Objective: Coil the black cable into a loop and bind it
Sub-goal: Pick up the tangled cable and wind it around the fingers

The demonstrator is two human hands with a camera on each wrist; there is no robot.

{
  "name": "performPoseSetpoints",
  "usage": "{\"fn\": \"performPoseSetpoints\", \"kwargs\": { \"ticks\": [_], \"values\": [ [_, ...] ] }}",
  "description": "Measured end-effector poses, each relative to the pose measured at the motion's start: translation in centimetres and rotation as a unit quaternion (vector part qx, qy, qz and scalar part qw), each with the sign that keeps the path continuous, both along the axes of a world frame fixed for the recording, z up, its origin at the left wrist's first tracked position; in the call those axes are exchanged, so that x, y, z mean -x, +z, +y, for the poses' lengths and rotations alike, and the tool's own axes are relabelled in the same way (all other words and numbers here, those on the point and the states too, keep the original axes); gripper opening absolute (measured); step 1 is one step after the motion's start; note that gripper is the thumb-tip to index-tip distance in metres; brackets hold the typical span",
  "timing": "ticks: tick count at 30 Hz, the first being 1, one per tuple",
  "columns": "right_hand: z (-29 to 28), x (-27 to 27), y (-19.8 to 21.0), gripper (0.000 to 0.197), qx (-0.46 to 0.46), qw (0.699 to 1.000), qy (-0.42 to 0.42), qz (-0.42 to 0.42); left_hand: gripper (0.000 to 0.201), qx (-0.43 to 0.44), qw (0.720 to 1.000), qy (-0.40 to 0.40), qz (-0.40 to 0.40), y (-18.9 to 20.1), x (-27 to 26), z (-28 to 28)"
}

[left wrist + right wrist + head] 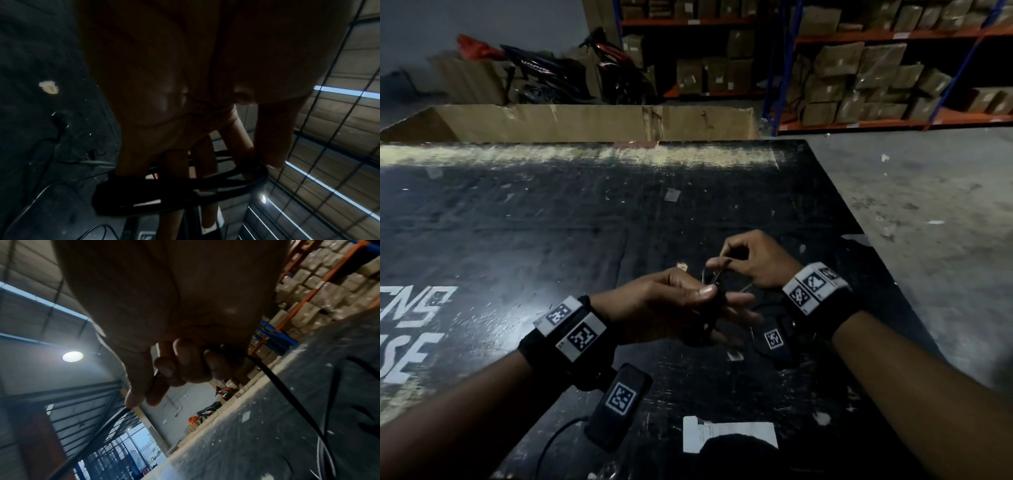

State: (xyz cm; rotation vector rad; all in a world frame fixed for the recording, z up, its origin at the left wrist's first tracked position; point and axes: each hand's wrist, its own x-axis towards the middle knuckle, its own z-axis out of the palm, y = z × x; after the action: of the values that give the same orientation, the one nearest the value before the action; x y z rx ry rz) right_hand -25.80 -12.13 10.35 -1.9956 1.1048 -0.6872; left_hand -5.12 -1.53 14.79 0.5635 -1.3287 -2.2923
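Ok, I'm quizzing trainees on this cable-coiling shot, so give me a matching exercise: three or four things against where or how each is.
Things:
1. left hand
2. right hand
3. white paper label
4. cardboard box

States:
A. lying on the black table's near edge
B. holding the coiled black cable
C. pinching a thin strand
D. beyond the table's far edge

Pairs: 1-B, 2-C, 3-A, 4-D

Blk cable [185, 186], blk table [585, 222] w/ white lettering [410, 329], b&w-patterned wristbands [571, 329].

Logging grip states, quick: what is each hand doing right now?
Left hand: grips the coiled black cable.
Right hand: pinches the cable's free end.
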Motion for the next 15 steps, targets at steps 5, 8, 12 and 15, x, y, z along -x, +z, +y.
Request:
{"fn": "performPoseSetpoints", "kwargs": {
  "ticks": [5,8,12,15],
  "values": [
    [0.7,-0.4,4.8,0.027,0.015,0.999,0.032,0.022,0.057,0.022,0.989,0.048,-0.139,-0.8,0.7,-0.8],
    [1.1,-0.6,6.3,0.027,0.024,0.995,0.043,0.088,0.057,0.022,0.976,0.092,-0.194,-2.3,0.5,-1.3],
    [2.3,-0.2,6.5,0.019,0.069,0.995,0.007,0.069,0.045,0.007,0.963,0.150,-0.224,-3.3,-0.3,-2.0],
    [3.9,0.2,5.9,0.009,0.084,0.996,-0.006,0.005,0.047,-0.008,0.961,0.190,-0.202,-3.6,-1.4,-2.3]
  ]
}}
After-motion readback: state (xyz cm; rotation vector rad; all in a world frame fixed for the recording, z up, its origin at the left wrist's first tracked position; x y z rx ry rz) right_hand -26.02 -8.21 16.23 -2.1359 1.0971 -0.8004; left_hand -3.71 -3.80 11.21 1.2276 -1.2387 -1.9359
